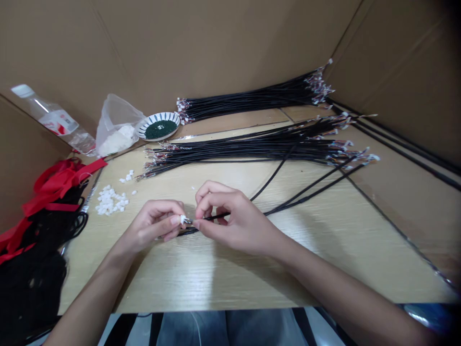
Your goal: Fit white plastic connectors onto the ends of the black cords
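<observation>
White plastic connector point(186, 219) at the end of one black cable point(212, 217) is held above the middle of the wooden bench point(216, 274), a little nearer to its front edge. The left hand point(154, 223) pinches this connector tightly between thumb and fingers, and the right hand point(234, 218) is clamped on the cable just beside it. Toward the back edge lie two bundles of black wires point(252, 151), and near the left edge are a heap of small white pieces point(110, 201), a dish with green grains point(159, 126), a plastic bag point(117, 126) and red straps point(54, 187).
</observation>
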`<act>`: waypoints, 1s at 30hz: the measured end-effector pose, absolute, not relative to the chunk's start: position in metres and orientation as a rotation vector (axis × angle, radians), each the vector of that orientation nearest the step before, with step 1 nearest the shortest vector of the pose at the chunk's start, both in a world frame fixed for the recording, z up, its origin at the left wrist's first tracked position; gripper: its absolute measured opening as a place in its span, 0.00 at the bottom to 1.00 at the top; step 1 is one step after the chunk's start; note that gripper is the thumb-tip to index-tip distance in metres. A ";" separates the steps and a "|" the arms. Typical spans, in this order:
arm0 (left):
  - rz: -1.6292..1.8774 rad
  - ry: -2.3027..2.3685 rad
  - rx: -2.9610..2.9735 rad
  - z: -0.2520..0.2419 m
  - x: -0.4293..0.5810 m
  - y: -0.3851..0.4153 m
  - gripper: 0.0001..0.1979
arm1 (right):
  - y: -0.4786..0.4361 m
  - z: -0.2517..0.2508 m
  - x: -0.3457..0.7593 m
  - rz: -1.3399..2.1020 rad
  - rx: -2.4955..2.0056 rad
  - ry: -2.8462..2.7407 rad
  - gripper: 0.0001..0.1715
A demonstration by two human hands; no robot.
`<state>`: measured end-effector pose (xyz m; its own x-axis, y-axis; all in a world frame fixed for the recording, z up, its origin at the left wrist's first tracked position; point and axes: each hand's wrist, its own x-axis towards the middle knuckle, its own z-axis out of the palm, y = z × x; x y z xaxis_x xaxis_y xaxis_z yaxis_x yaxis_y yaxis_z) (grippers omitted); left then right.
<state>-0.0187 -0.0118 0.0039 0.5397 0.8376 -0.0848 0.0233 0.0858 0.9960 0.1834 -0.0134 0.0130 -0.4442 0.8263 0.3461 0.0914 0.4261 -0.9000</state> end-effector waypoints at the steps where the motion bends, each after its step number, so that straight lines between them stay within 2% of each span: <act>1: 0.720 0.819 1.355 0.004 -0.019 -0.012 0.11 | -0.013 0.013 0.183 1.087 -0.786 -1.829 0.07; 30: 0.668 0.844 1.358 0.001 -0.021 -0.009 0.12 | -0.015 0.012 0.183 0.985 -0.804 -1.943 0.05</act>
<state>-0.0215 -0.0090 0.0005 0.5520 0.8236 -0.1300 0.0626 0.1145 0.9914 0.1830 -0.0151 0.0118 -0.4805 0.7976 0.3647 0.1771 0.4955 -0.8504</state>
